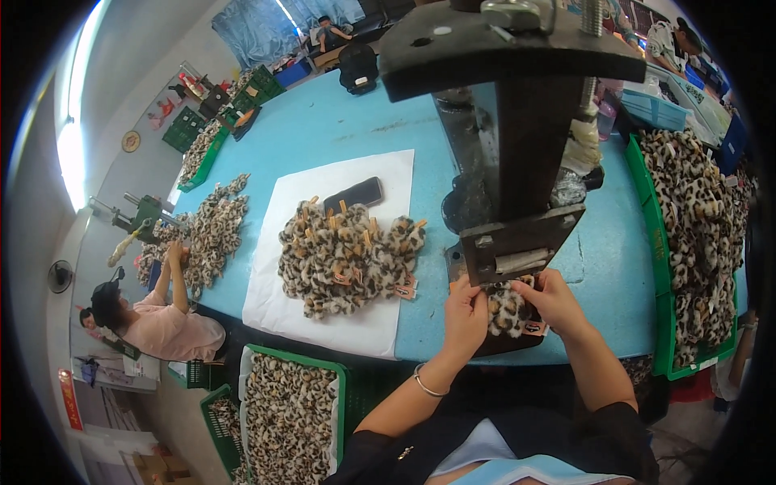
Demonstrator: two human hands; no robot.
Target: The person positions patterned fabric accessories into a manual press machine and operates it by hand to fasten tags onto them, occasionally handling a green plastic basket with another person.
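Note:
Both my hands are closed on a small leopard-spotted plush piece [508,315] under the lower plate of a black metal press [527,149]. My left hand [466,317] pinches its left side, thumb and fingers together. My right hand [559,304] grips the right side, close to a small printed tag [534,328] hanging from the plush. The press plate hides the top of the piece. Left of my hands, a pile of similar plush pieces [343,263] with orange tabs and tags lies on a white sheet [271,303], beside a dark phone [353,195].
Green crates of spotted plush stand at the right [664,323] and below the blue table [346,412]. A co-worker [174,327] works at the left by another press [145,217] and a plush heap [214,234]. A black bag [358,68] sits at the far edge.

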